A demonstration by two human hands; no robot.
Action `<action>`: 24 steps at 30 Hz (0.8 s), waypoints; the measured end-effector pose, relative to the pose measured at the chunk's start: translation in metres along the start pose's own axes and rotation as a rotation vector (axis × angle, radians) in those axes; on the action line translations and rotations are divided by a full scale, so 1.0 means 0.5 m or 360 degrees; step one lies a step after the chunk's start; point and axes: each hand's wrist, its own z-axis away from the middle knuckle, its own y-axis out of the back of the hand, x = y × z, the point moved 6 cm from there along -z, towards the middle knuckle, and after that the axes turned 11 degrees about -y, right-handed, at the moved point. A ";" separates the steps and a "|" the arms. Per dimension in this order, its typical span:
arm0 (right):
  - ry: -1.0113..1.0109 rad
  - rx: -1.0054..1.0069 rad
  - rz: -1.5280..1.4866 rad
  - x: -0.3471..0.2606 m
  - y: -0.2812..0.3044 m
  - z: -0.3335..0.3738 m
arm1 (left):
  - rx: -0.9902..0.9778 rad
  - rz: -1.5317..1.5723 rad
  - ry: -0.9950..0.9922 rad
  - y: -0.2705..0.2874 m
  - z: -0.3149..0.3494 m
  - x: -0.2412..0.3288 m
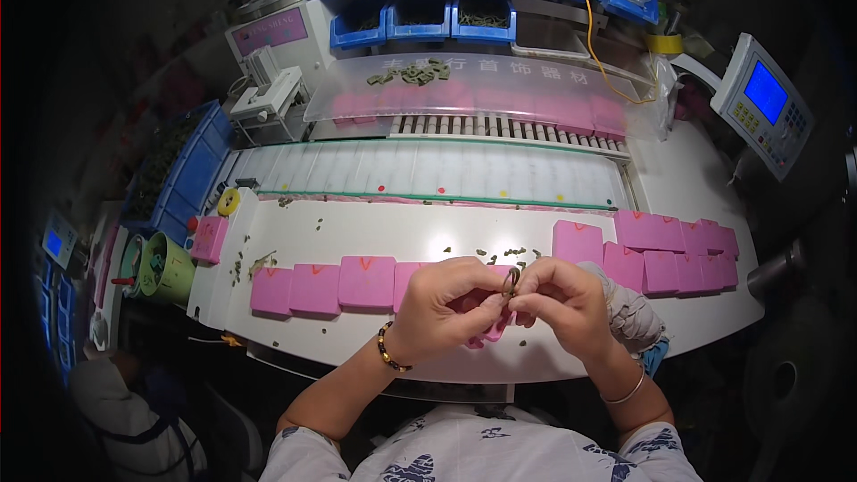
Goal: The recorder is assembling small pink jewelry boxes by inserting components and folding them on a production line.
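My left hand [446,302] and my right hand [564,305] meet over the front of the white tabletop, fingertips pinched together. Between them is a small dark ring-shaped piece [512,278], gripped from both sides. Just below the fingertips shows part of a pink block [489,336]; whether the left fingers also hold it is hidden. Beside my left hand stands a row of pink blocks [366,283] with red marks on their upper edges. A crumpled grey cloth [628,308] lies next to my right wrist. Small dark green bits [483,253] are scattered beyond the fingers.
More pink blocks [662,254] stand at the right. Behind runs a long white panel [420,170] with coloured dots, then a roller track [500,128] and blue bins [415,16]. A machine with a blue screen [765,103] rises at right. A green cup [170,268] stands left.
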 end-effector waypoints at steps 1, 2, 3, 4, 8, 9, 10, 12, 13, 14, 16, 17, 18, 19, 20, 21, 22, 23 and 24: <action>-0.0273 -0.0063 -0.0276 0.016 0.002 -0.005 | -0.0001 -0.0001 -0.0001 0.003 0.000 -0.001; -0.0547 -0.0126 -0.0551 0.033 0.000 -0.006 | -0.0034 -0.0214 -0.0149 0.008 -0.002 0.006; -0.0545 -0.0126 -0.0550 0.034 0.003 -0.009 | -0.0068 -0.0428 -0.0299 0.011 -0.003 0.014; -0.0531 -0.0027 -0.0572 0.040 0.013 -0.014 | -0.0068 -0.0429 -0.0299 0.015 -0.005 0.011; -0.0081 0.0428 0.0262 0.012 0.044 -0.022 | 0.0067 -0.0868 -0.0242 0.030 -0.016 0.015; 0.0263 0.0608 0.0870 -0.017 0.044 -0.017 | 0.0147 -0.0829 -0.0096 0.035 -0.018 0.013; 0.0263 0.0608 0.0871 -0.017 0.046 -0.018 | 0.0146 -0.0828 -0.0096 0.035 -0.023 0.019; 0.0349 0.0621 0.1161 -0.025 0.043 -0.017 | 0.0287 -0.0200 0.0674 0.043 -0.010 -0.030; 0.0354 0.0616 0.1157 -0.028 0.040 -0.016 | 0.0294 -0.0205 0.0672 0.049 -0.010 -0.029; 0.0244 0.0573 0.1143 -0.022 0.038 -0.017 | 0.0267 -0.0193 0.0685 0.053 -0.009 -0.033; 0.0130 0.0532 0.1129 -0.013 0.036 -0.018 | 0.0237 -0.0179 0.0700 0.052 -0.010 -0.034; 0.0048 0.0535 0.0950 -0.006 0.039 -0.019 | 0.0236 -0.0178 0.0752 0.049 -0.010 -0.034; -0.0033 0.0537 0.0770 0.002 0.041 -0.022 | 0.0234 -0.0178 0.0805 0.047 -0.010 -0.036; -0.0035 0.0539 0.0770 -0.001 0.035 -0.024 | 0.0232 -0.0177 0.0807 0.048 -0.009 -0.041; -0.0085 0.0528 0.0594 -0.004 0.031 -0.026 | 0.0150 -0.0432 0.0583 0.049 -0.016 -0.034; -0.0133 0.0517 0.0417 -0.003 0.030 -0.029 | 0.0066 -0.0682 0.0354 0.048 -0.024 -0.022; -0.0133 0.0515 0.0414 -0.002 0.029 -0.029 | 0.0067 -0.0685 0.0356 0.049 -0.024 -0.022; -0.0141 0.0442 0.0361 0.002 0.024 -0.032 | 0.0030 -0.0813 0.0222 0.048 -0.029 -0.012; -0.0148 0.0370 0.0308 0.004 0.019 -0.034 | -0.0007 -0.0940 0.0086 0.047 -0.034 -0.001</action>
